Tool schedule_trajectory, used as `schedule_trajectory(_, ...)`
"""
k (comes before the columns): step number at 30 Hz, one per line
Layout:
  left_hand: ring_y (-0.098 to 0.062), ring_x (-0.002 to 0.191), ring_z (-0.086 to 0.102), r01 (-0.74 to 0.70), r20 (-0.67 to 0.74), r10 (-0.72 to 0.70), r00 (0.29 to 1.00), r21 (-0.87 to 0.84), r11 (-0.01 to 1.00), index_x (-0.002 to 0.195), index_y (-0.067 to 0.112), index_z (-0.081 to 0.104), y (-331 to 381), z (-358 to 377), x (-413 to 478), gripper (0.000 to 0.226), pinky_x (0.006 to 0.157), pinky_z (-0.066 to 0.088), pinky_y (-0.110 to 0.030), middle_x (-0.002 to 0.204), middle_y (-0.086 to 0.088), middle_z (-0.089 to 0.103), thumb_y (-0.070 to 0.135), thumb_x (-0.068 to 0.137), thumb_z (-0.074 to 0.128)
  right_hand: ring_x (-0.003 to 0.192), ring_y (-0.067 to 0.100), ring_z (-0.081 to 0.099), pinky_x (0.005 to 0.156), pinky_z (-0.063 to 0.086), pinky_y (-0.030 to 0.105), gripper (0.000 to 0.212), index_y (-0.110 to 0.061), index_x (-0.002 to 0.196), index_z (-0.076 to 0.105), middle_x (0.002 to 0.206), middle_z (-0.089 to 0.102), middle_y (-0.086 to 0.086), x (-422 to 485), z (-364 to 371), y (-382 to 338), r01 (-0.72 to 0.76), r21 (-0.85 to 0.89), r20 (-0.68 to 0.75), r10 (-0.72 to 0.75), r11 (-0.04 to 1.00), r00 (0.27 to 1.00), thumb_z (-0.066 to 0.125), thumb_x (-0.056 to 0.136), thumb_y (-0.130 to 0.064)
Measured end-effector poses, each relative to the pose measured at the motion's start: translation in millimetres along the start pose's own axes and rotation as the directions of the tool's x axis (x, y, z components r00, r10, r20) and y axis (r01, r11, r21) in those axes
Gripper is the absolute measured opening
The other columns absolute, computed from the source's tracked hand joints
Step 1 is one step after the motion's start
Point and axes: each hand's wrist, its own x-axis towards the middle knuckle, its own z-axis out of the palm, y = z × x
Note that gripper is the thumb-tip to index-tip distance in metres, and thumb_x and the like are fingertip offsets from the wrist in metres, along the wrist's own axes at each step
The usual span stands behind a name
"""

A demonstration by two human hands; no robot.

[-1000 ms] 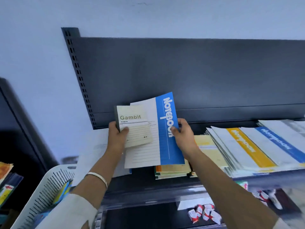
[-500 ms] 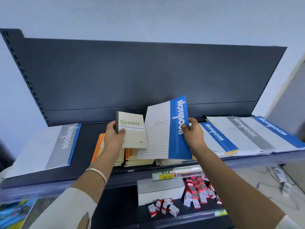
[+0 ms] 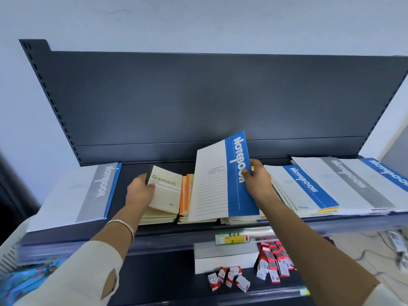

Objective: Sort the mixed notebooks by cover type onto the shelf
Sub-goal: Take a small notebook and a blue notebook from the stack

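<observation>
My left hand (image 3: pixel 139 193) grips a small cream "Gambit" notebook (image 3: pixel 166 191) by its left edge, low over a stack of cream and orange notebooks (image 3: pixel 183 208) on the dark shelf (image 3: pixel 136 171). My right hand (image 3: pixel 257 181) pinches the right edge of a large blue-and-white "Notebook" (image 3: pixel 220 180), tilted up above the middle stacks. A fanned pile of blue, grey and yellow large notebooks (image 3: pixel 331 186) lies to the right. One grey-striped large notebook (image 3: pixel 86 193) lies at the left.
The shelf's dark back panel (image 3: pixel 198 102) rises behind the stacks. A price label (image 3: pixel 231 237) hangs on the front rail. On the lower shelf stand a white box (image 3: pixel 225 257) and several small red-and-white packets (image 3: pixel 273 261). Blue printed items (image 3: pixel 26 281) lie bottom left.
The two notebooks have separated further. My left hand lowered the Gambit notebook onto the small stack, and my right hand carried the blue notebook rightward towards the fanned pile.
</observation>
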Motion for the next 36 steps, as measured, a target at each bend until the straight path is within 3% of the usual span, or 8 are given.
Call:
schedule_trajectory(3,-0.035,0.116,0.048,-0.083,0.028,0.079,0.997,0.254,0.964,0.138,0.015,0.042,-10.5,-0.7,1.9,0.046,0.091,0.041,-0.041,0.130,-0.016,0.048,0.007,0.093,0.046,0.088,0.019,0.060,0.069,0.047,0.030,0.028,-0.011,0.127,0.044,0.118,0.062,0.011,2.8,12.9,-4.3,0.011,-0.030,0.023,-0.010,0.999,1.000,0.044,0.100,-0.018)
schedule_trajectory(5,-0.032,0.124,0.039,-0.197,0.084,0.179,0.980,0.501,0.843,0.141,0.023,0.036,-12.5,-0.4,1.0,0.052,0.097,0.038,-0.042,0.138,-0.010,0.039,0.012,0.091,0.048,0.088,0.017,0.059,0.071,0.047,0.032,0.028,-0.012,0.126,0.043,0.119,0.062,0.010,3.8,19.2,-7.0,0.015,-0.061,0.033,-0.013,0.998,0.999,0.044,0.100,-0.020)
schedule_trajectory(8,-0.024,0.138,0.027,-0.468,0.335,0.337,0.880,0.495,0.732,0.146,0.026,0.028,-11.4,12.4,0.2,0.056,0.108,0.031,-0.040,0.151,-0.003,0.029,0.023,0.094,0.047,0.089,0.016,0.059,0.072,0.047,0.032,0.028,-0.012,0.125,0.043,0.120,0.062,0.008,4.7,24.8,-10.1,0.025,-0.128,0.053,-0.018,0.992,0.998,0.045,0.099,-0.022)
schedule_trajectory(11,-0.020,0.140,0.027,-0.626,0.541,0.353,0.764,0.489,0.607,0.147,0.027,0.027,-13.6,28.4,-4.4,0.052,0.111,0.030,-0.038,0.152,-0.001,0.030,0.033,0.097,0.041,0.098,0.021,0.063,0.074,0.049,0.032,0.028,-0.012,0.125,0.043,0.120,0.062,0.008,5.0,26.2,-12.0,0.020,-0.157,0.061,-0.010,0.987,0.998,0.047,0.099,-0.022)
schedule_trajectory(15,-0.019,0.119,0.048,-0.602,0.452,0.400,0.797,0.549,0.580,0.132,0.024,0.047,-16.6,30.2,-3.9,0.037,0.093,0.043,-0.035,0.134,0.003,0.049,0.031,0.097,0.037,0.094,0.018,0.061,0.072,0.047,0.030,0.028,-0.012,0.125,0.043,0.119,0.062,0.008,4.9,26.2,-10.4,0.015,-0.174,0.061,-0.004,0.985,0.998,0.047,0.099,-0.022)
schedule_trajectory(19,-0.021,0.112,0.053,-0.585,0.405,0.424,0.810,0.516,0.626,0.124,0.022,0.048,3.6,32.4,-3.4,0.029,0.092,0.042,-0.038,0.126,0.000,0.054,0.030,0.098,0.037,0.089,0.017,0.061,0.069,0.046,0.028,0.027,-0.013,0.124,0.046,0.117,0.063,0.007,6.0,18.9,-6.4,-0.001,-0.077,0.042,0.005,0.997,0.999,0.047,0.099,-0.022)
schedule_trajectory(26,-0.019,0.124,0.043,-0.720,0.381,0.611,0.694,0.375,0.584,0.136,0.026,0.043,74.8,78.8,-23.1,0.038,0.098,0.035,-0.035,0.138,0.005,0.046,0.028,0.098,0.040,0.095,0.022,0.064,0.081,0.052,0.038,0.026,-0.014,0.123,0.051,0.109,0.064,0.004,22.4,-49.2,15.5,-0.033,0.033,-0.089,0.035,0.999,0.995,0.049,0.098,-0.020)
schedule_trajectory(36,-0.019,0.121,0.046,-0.798,0.457,0.656,0.601,0.297,0.524,0.135,0.027,0.045,173.3,186.9,-82.1,0.037,0.097,0.040,-0.035,0.133,0.004,0.051,0.030,0.098,0.043,0.086,0.027,0.066,0.082,0.054,0.042,0.022,-0.014,0.118,0.054,0.106,0.068,0.010,67.3,-190.8,93.7,-0.068,0.102,-0.158,0.084,0.992,0.984,0.050,0.097,-0.016)
